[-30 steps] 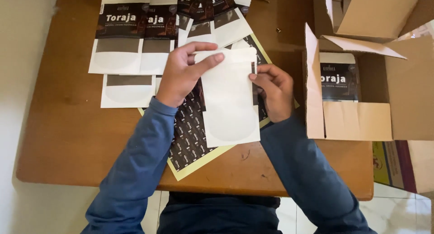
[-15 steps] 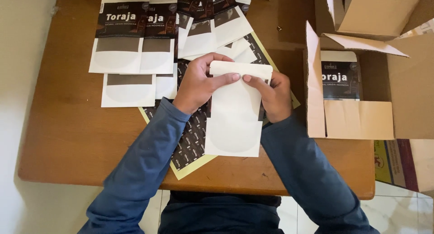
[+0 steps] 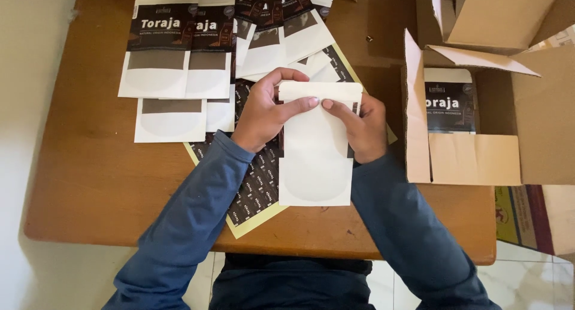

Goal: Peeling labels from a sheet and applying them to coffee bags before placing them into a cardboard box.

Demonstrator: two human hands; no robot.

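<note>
I see both hands pinching the white pouch [image 3: 314, 151] at its top edge, left hand [image 3: 263, 112] and right hand [image 3: 359, 127] steadying it flat over the sticker sheet [image 3: 254, 190], left of the cardboard box [image 3: 473, 160].

Brown wooden table [image 3: 90, 184], pale wall [image 3: 24, 76], white tiled floor [image 3: 527, 280]

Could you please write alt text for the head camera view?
Both hands, left hand and right hand, press the folded top of a white pouch over a sticker sheet on a wooden table, beside an open cardboard box.
</note>
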